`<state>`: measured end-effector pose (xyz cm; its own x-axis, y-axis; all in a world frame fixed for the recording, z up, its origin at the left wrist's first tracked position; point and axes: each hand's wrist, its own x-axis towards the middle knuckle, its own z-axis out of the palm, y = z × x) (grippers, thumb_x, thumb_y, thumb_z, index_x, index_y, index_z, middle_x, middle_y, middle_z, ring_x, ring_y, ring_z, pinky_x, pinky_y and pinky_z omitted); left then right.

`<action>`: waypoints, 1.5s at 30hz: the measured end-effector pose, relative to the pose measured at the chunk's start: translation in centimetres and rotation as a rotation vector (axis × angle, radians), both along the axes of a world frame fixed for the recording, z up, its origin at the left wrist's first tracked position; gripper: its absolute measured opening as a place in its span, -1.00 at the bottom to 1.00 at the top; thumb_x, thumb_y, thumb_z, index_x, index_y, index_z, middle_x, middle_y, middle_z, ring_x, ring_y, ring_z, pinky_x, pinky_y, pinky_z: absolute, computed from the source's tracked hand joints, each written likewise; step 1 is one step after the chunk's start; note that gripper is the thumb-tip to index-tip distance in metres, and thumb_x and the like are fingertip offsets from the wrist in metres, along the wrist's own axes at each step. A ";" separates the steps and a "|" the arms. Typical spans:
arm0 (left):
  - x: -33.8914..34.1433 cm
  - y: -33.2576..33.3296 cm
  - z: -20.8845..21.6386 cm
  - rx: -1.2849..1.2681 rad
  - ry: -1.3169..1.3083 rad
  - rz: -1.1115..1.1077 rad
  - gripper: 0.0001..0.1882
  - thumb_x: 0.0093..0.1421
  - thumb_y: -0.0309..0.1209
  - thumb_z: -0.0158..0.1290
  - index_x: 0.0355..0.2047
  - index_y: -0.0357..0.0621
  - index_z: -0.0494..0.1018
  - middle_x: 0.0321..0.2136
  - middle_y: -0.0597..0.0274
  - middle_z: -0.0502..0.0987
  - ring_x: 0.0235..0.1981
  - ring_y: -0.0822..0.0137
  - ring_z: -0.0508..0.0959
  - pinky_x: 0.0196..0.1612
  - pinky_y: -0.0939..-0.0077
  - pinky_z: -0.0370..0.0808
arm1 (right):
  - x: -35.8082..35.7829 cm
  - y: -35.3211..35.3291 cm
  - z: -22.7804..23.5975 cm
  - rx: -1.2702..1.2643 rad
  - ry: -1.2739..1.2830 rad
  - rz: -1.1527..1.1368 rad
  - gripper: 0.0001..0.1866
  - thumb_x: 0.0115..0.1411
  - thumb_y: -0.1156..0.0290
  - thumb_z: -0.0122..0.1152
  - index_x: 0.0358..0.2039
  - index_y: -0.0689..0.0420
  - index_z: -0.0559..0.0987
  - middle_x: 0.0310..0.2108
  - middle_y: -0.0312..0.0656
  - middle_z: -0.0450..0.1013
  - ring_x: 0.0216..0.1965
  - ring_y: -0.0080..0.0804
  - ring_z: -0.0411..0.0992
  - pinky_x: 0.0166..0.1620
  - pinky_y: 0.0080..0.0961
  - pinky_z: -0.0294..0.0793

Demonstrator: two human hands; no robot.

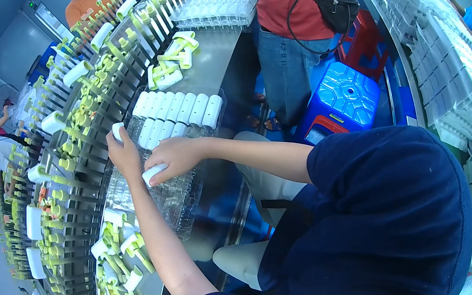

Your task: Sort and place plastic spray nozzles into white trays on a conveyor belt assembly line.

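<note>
My left hand (124,152) is closed around a white oblong plastic casing (118,130) beside the fixture rack. Close by, over the clear plastic tray (180,194), my right hand (177,156) grips another white casing (154,173), one end of which shows below the fingers. Beyond my hands, rows of similar white casings (178,107) lie side by side in the tray, several with a small dark hole. My right hand and forearm hide part of the nearer row. Bare clear plastic shows in the tray's lower part.
Yellow-green clamps with white pieces (120,258) lie on the metal table at both ends of the tray. Left runs a long rack (78,124) of yellow-green clamps. A person in red (299,10) stands beyond, near a blue stool (347,94). Stacked trays (454,76) line the right.
</note>
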<state>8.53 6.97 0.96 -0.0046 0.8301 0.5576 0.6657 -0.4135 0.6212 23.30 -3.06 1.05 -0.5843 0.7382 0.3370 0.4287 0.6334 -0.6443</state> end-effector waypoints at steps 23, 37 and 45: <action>-0.3 0.9 -0.7 0.039 0.011 0.008 -0.52 0.27 -0.11 -0.04 -0.06 -0.33 0.42 -0.25 -0.22 0.55 -0.21 -0.16 0.54 -0.14 0.13 0.42 | -0.1 -0.2 0.0 -0.006 0.034 -0.016 -0.45 0.17 -0.11 0.09 -0.09 0.11 0.57 -0.24 -0.03 0.54 -0.16 -0.07 0.45 -0.06 -0.24 0.32; 0.3 -0.1 0.2 -0.021 0.011 0.006 -0.52 0.27 -0.11 -0.04 -0.07 -0.33 0.42 -0.24 -0.20 0.55 -0.20 -0.15 0.54 -0.14 0.14 0.42 | 0.1 -0.1 0.2 -0.034 0.024 -0.018 -0.43 0.17 -0.19 0.04 -0.06 0.03 0.56 -0.21 -0.08 0.55 -0.14 -0.08 0.48 -0.08 -0.24 0.38; 0.3 -0.1 0.1 -0.025 0.003 0.004 -0.52 0.27 -0.11 -0.05 -0.07 -0.33 0.42 -0.24 -0.19 0.55 -0.20 -0.15 0.54 -0.14 0.13 0.42 | 0.2 -0.4 0.5 -0.083 0.039 -0.010 -0.40 0.17 -0.20 0.05 -0.06 0.06 0.56 -0.23 -0.06 0.56 -0.15 -0.09 0.48 -0.09 -0.26 0.39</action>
